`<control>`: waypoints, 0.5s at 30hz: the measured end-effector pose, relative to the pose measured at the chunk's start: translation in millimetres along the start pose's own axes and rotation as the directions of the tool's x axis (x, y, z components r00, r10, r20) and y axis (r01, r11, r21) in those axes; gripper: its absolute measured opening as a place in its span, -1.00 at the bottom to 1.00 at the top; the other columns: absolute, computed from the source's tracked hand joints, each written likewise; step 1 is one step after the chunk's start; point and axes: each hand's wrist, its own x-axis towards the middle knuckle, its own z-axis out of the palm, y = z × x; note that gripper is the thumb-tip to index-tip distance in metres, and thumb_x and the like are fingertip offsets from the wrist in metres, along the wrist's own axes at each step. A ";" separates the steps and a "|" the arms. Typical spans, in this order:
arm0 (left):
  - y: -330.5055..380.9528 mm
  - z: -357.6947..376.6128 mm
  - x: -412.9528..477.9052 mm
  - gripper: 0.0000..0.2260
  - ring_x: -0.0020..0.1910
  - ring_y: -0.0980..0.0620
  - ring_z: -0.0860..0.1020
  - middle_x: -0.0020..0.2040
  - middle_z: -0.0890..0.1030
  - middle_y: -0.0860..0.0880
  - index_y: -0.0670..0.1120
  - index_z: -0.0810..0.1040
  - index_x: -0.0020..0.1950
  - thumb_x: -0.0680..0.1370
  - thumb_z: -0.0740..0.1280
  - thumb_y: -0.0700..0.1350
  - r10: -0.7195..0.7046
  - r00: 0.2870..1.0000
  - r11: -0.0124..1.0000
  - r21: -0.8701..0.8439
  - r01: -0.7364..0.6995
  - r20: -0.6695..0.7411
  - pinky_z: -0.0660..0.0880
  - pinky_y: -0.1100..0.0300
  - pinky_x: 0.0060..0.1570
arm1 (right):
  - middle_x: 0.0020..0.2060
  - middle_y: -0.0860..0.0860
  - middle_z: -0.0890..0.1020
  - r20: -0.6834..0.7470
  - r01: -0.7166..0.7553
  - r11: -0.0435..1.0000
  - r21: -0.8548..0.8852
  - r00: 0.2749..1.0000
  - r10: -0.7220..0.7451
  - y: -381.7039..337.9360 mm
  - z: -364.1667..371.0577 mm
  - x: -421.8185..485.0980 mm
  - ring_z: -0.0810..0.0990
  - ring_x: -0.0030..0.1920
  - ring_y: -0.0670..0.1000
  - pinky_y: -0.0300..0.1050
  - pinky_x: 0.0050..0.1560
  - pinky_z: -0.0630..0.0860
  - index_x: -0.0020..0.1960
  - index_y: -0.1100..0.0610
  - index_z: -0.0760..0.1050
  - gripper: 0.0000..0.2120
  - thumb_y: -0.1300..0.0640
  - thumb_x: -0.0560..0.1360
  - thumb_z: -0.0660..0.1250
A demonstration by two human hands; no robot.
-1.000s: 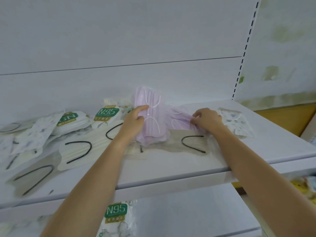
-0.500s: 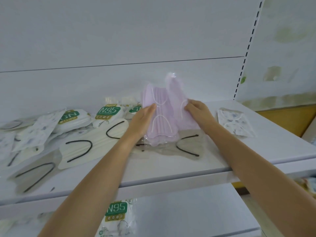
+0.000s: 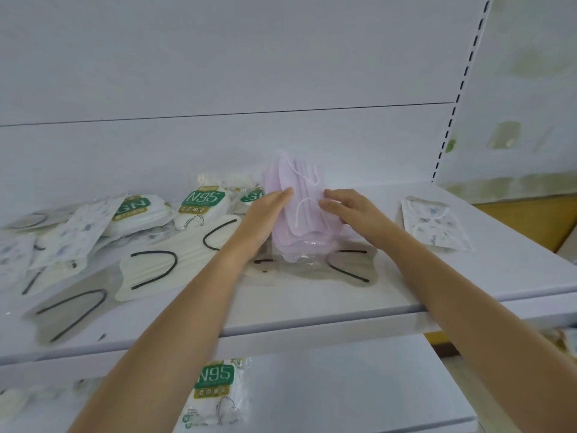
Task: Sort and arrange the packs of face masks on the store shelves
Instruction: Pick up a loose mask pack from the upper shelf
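Observation:
Lilac mask packs [image 3: 299,207] stand upright as one stack on the white shelf [image 3: 312,304], in front of its back panel. My left hand [image 3: 265,214] presses flat against the stack's left side. My right hand [image 3: 349,207] touches its right side with straight fingers. The stack rests on grey mask packs with black ear loops [image 3: 346,264]. Cream masks with black loops [image 3: 150,267] lie to the left, N95 packs [image 3: 203,201] behind them. A printed white mask pack [image 3: 434,223] lies alone at the right.
More printed and grey packs [image 3: 68,304] are strewn over the shelf's left end. On the lower shelf lies another N95 pack [image 3: 215,389]. A slotted upright [image 3: 459,98] bounds the shelf at the right, with a pale wall beyond.
My right hand lifted a second lilac pack from the shelf and brought it up against the one at my left hand. Both hands now flank the joined stack.

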 end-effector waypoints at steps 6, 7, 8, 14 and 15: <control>-3.9 -2.8 -2.4 -0.46 0.31 0.25 0.39 0.42 0.34 0.11 0.01 0.28 0.47 0.50 0.20 -0.26 0.075 0.987 0.997 0.004 -0.075 -0.142 0.30 0.27 0.33 | 0.35 0.14 0.41 -0.198 -0.176 0.955 -0.241 0.972 0.129 12.1 -8.2 10.2 0.43 0.25 0.08 -0.10 0.24 0.32 0.40 0.22 0.33 -0.53 -0.02 0.58 0.20; -3.2 -3.5 -3.5 -0.42 0.16 0.46 0.40 0.43 0.25 0.18 0.02 0.17 0.52 0.53 0.15 -0.31 0.102 0.981 0.994 -0.023 -0.108 -0.166 0.29 0.49 0.18 | 0.38 0.17 0.34 -0.195 -0.261 0.860 -0.438 0.962 0.192 19.6 -10.7 12.6 0.31 0.35 0.15 -0.04 0.30 0.26 0.43 0.20 0.28 -0.44 -0.10 0.56 0.21; -3.9 -5.0 -2.0 -0.40 -0.10 0.60 0.40 0.38 0.21 0.22 0.03 0.10 0.53 0.54 0.11 -0.35 0.122 0.974 0.991 -0.038 -0.132 -0.192 0.29 0.63 -0.04 | 0.37 0.19 0.33 -0.177 -0.318 0.748 -0.583 0.948 0.265 26.6 -12.3 13.6 0.25 0.38 0.19 0.01 0.31 0.24 0.40 0.19 0.31 -0.41 -0.16 0.53 0.22; -3.6 -7.0 0.7 -0.51 0.34 0.22 0.28 0.41 0.32 0.09 0.00 0.35 0.42 0.54 0.05 -0.34 0.072 0.948 0.996 -0.027 -0.084 -0.311 0.19 0.38 0.19 | 0.04 0.10 0.62 -0.259 -0.354 0.808 -0.472 0.931 0.257 31.9 -12.6 13.3 0.48 0.18 0.16 -0.03 0.09 0.46 0.02 0.11 0.63 -0.79 0.09 0.48 0.29; -4.7 -6.8 1.2 -0.52 0.31 0.26 0.28 0.40 0.33 0.09 -0.02 0.36 0.41 0.54 0.04 -0.34 0.064 0.944 0.997 -0.023 -0.076 -0.323 0.19 0.45 0.14 | 0.02 0.11 0.63 -0.302 -0.354 0.833 -0.424 0.923 0.239 30.7 -14.2 13.3 0.53 0.12 0.17 -0.04 0.04 0.48 0.03 0.13 0.62 -0.79 0.15 0.48 0.26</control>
